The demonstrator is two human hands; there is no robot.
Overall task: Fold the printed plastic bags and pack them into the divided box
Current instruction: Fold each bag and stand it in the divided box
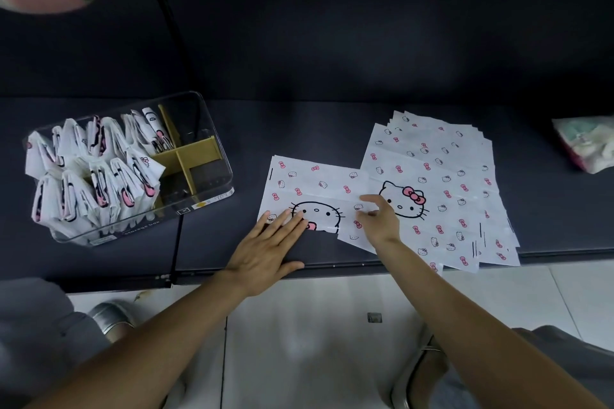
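A white plastic bag (315, 188) printed with cat faces and pink bows lies folded once on the dark counter, its fold along the near edge. My left hand (269, 249) rests flat on its near left corner, fingers spread. My right hand (380, 219) pinches the bag's right end where it overlaps a flat stack of the same bags (438, 176). At the left stands a clear divided box (212, 156) with yellow dividers; several folded bags (96, 173) stand upright in its left compartments.
The counter's front edge (332, 266) runs just below my hands, with white floor tiles beneath. A black pole (176, 242) stands by the box's near right corner. A soft plastic-wrapped bundle (588, 146) lies at the far right. Tagged goods hang above.
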